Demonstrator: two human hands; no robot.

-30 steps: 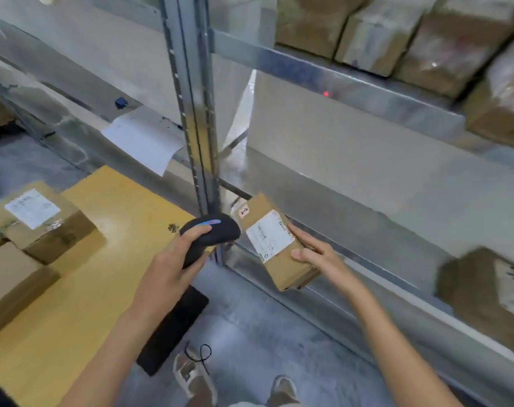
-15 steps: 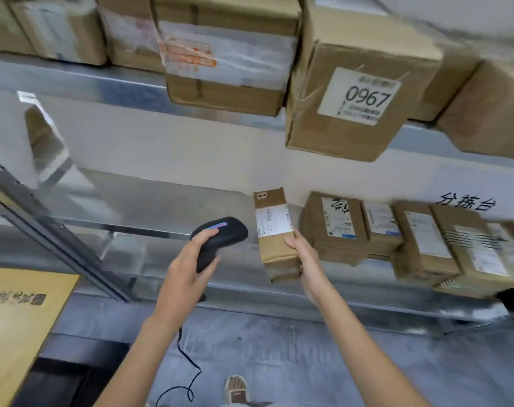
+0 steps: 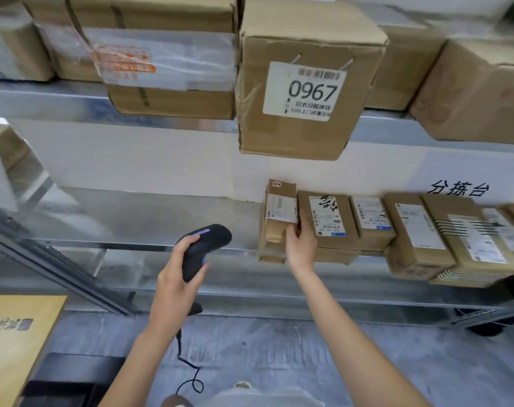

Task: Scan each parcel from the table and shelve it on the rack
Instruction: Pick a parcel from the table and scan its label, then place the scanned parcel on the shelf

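Head view: everything below was seen looking forward and down at the two arms and the rack.
Floor: grey concrete lay nearest, with a coiled black cable [image 3: 188,374] hanging over it.
Table: a yellow wooden corner [image 3: 17,342] showed at the lower left, well apart from both hands.
Left hand: the left hand [image 3: 173,286] was curled round the grip of a black scanner [image 3: 204,248], whose head pointed up and to the right, towards the rack.
Right hand: the right hand [image 3: 301,245] held a small brown parcel [image 3: 276,221], fingers on the labelled front and right side, thumb not clearly visible.
Parcel: it stood upright on the middle shelf [image 3: 132,224] at the front edge, its right side touching a row of parcels [image 3: 396,227].
Row: these brown boxes stood side by side, white labels facing out, some overhanging the shelf edge.
Upper shelf: a large box [image 3: 305,83] with a label reading 0967 jutted over the edge, between other big cartons [image 3: 167,57].
Wall: black characters [image 3: 458,188] were printed on the white wall behind the row.
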